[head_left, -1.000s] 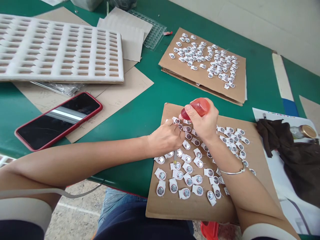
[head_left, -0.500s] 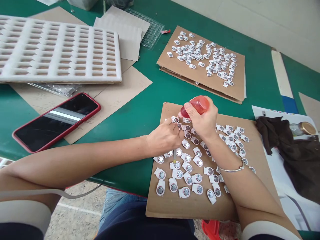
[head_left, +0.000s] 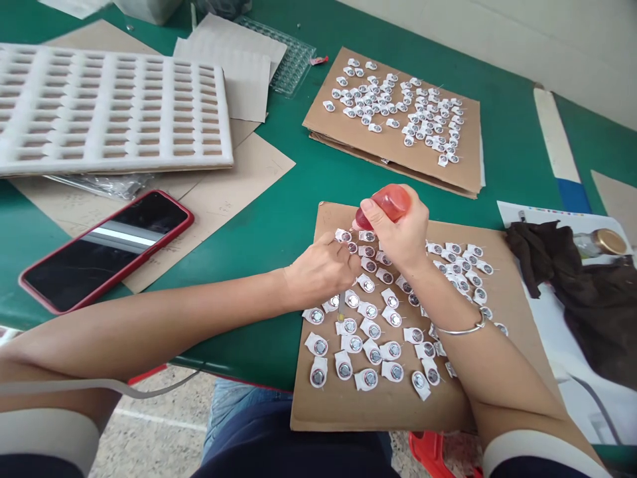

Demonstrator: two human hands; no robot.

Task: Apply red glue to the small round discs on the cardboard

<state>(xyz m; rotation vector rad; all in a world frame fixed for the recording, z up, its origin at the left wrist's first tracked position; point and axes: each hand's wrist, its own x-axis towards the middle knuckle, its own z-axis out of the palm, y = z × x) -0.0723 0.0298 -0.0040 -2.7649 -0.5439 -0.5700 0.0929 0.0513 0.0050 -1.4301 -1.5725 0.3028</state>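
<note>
My right hand (head_left: 405, 232) is wrapped round a soft red squeeze bottle (head_left: 391, 202), tilted with its narrow end down and to the left. Close beside it, my left hand (head_left: 323, 269) is closed round a thin flat metal tool whose yellow-marked end (head_left: 341, 315) sticks out below the fist; its other end is hidden. Both hands are over a brown cardboard sheet (head_left: 388, 415) bearing many small round silver parts on white tabs. One such part (head_left: 343, 236) lies just beyond my left fingers, near the bottle's tip. Whether the tip touches a part I cannot tell.
Another cardboard stack (head_left: 328, 129) with similar parts lies farther back. To the left are a white slotted foam tray (head_left: 104, 113), loose card sheets and a red-cased phone (head_left: 107, 249). A dark cloth (head_left: 592, 312) and a small gold-lidded jar (head_left: 610, 241) lie at right.
The view has shifted slightly, so most things on the table sit a little farther left. Both hands keep their grips and nearly the same pose over the cardboard.
</note>
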